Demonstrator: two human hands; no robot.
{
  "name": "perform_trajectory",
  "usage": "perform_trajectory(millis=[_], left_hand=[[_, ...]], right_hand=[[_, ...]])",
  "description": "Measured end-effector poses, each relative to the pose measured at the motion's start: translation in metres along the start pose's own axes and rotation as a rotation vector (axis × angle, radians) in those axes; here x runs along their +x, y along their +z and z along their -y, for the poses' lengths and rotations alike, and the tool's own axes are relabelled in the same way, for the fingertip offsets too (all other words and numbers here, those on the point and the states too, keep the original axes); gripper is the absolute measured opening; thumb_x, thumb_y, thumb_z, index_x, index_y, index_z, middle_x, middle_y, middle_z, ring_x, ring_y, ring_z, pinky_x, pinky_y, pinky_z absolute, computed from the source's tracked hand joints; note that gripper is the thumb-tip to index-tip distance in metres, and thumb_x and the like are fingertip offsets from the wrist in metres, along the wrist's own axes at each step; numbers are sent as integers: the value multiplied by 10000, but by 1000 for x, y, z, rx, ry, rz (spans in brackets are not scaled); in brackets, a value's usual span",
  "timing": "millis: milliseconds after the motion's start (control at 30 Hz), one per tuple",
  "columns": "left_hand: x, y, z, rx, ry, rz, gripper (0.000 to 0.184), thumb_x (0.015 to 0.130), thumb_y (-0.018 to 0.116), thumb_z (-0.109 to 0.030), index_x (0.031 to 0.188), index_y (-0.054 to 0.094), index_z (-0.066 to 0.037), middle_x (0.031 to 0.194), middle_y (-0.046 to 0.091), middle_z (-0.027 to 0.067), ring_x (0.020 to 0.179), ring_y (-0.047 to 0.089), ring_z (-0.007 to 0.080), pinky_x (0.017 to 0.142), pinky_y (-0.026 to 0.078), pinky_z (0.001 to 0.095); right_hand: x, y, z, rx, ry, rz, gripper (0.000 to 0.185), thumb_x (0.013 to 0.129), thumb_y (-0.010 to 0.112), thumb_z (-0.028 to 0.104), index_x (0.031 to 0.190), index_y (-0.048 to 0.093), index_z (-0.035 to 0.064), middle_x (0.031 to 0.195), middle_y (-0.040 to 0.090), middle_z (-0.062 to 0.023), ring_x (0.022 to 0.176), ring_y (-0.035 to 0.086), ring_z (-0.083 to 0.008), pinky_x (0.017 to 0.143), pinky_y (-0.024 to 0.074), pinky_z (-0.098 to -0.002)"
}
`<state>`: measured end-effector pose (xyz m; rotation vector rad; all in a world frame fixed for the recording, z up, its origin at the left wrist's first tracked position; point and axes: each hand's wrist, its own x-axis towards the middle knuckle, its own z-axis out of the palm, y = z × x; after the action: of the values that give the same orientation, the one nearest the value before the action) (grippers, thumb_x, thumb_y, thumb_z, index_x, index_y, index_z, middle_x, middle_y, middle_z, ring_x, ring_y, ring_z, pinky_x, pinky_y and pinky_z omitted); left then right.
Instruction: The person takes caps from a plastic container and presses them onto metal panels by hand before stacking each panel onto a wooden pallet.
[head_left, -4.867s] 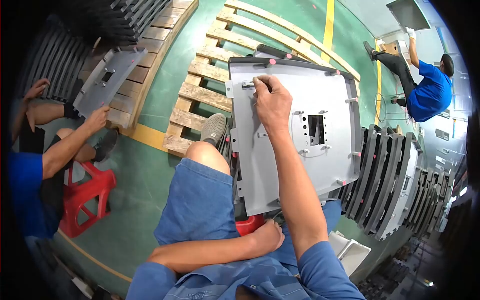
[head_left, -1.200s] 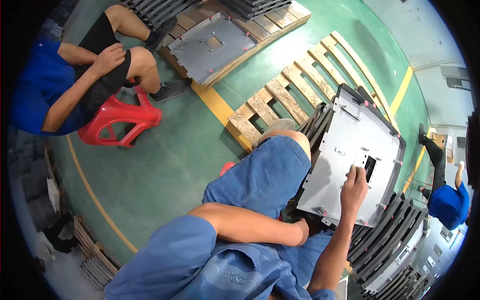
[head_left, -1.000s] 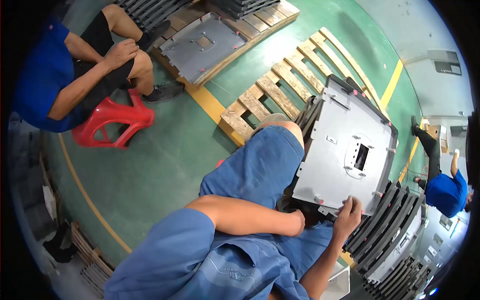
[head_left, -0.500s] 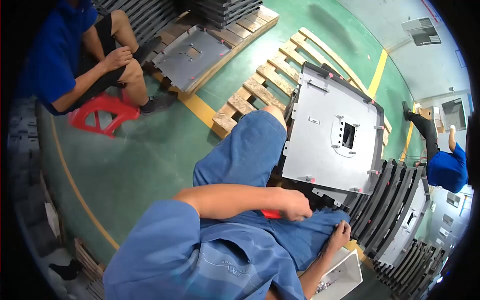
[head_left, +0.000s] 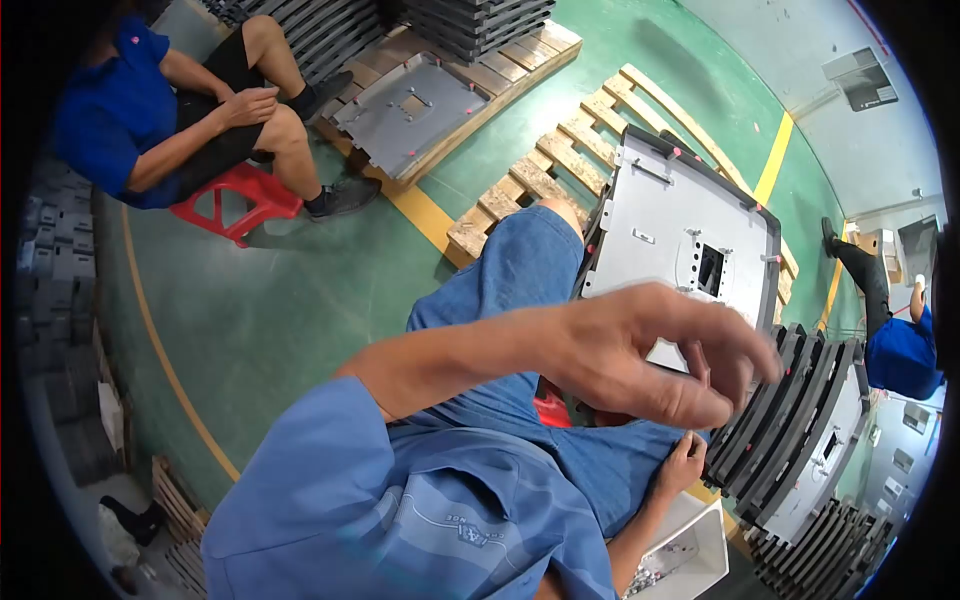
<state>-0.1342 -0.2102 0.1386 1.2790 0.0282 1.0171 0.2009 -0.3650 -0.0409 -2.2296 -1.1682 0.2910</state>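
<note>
My left hand (head_left: 665,355) is raised in front of the camera, fingers curved and apart, with nothing visible between them; it covers the lower part of a grey metal panel (head_left: 640,205). That panel has a rectangular cutout, small posts and pink-tipped pegs along its edges, and lies on other panels. Close to my right thigh, my right hand (head_left: 684,462) has its fingers drawn together; whatever they may hold is too small to make out. Below it stands a white bin (head_left: 705,555) with small metal parts inside.
A seated co-worker (head_left: 120,120) is on a red stool (head_left: 235,195) at the left. Another panel (head_left: 410,115) lies on a wooden pallet (head_left: 545,50). A second pallet (head_left: 535,180) is beyond my knee. Stacked panels (head_left: 790,420) stand at the right, with another person (head_left: 900,350) behind.
My left hand has risen from my lap and moved right, across the panel's lower edge. My right hand has left the panel and come down to my thigh. The camera view has shifted.
</note>
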Motion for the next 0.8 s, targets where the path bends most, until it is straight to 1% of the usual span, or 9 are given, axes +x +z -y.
perform_trajectory(millis=[100,200,333,433,467,533,633,700,800], left_hand=[[6,-7,-16,-181,128,-169,445,861,628,-156,1232,491,46,882,631,117,854,608,160,785,490,299],[1,-31,3,-39,126,-403,378,889,560,-89,1243,476,13,849,633,94,790,614,137,700,511,274],[-40,-101,23,-95,141,-1048,367,869,557,-49,1226,476,-21,771,602,43,656,569,122,635,509,252],[-114,-199,44,-580,239,-1459,55,837,592,-71,833,543,-44,697,542,32,599,523,119,555,480,240],[-126,-210,42,-539,230,-1669,156,841,584,-93,710,503,-68,671,516,30,592,515,124,541,478,248],[-147,-216,36,-426,154,-1766,159,842,575,-159,725,510,-73,659,505,22,586,512,144,554,487,271],[-151,-201,30,-447,128,-1793,140,830,593,-193,783,551,-68,677,515,10,624,524,150,607,494,283],[-130,-177,25,-378,78,-1623,159,830,592,-203,890,596,-56,742,539,11,689,541,156,668,499,302],[-86,-123,-1,-351,89,-949,382,893,525,-289,1161,548,-17,967,590,68,877,567,189,801,478,356]], right_hand=[[2,3,-1,-94,-37,-23,217,910,562,222,891,612,12,713,606,-75,629,548,-172,612,455,-312],[0,3,4,-102,-52,-23,215,907,562,229,889,615,21,729,621,-97,637,574,-205,616,462,-333],[-4,0,7,-167,-83,-29,208,904,566,234,879,617,34,722,631,-105,632,595,-225,602,464,-351],[-4,-1,6,-179,-104,-35,205,903,566,238,874,617,42,712,632,-104,623,599,-232,593,464,-358],[-4,0,5,-176,-111,-36,204,903,565,239,874,617,45,708,633,-103,618,599,-234,591,465,-360],[-3,2,4,-177,-112,-32,202,903,564,240,877,617,47,714,634,-103,624,601,-234,596,466,-362],[-4,1,8,-197,-103,-8,205,903,564,245,885,617,49,730,638,-108,639,606,-239,609,470,-367],[-3,1,11,-209,-93,1,209,903,564,250,890,616,48,740,640,-112,648,609,-244,617,472,-370],[-1,0,9,-244,-110,9,221,902,567,261,887,615,46,760,645,-118,666,612,-255,632,473,-370]])
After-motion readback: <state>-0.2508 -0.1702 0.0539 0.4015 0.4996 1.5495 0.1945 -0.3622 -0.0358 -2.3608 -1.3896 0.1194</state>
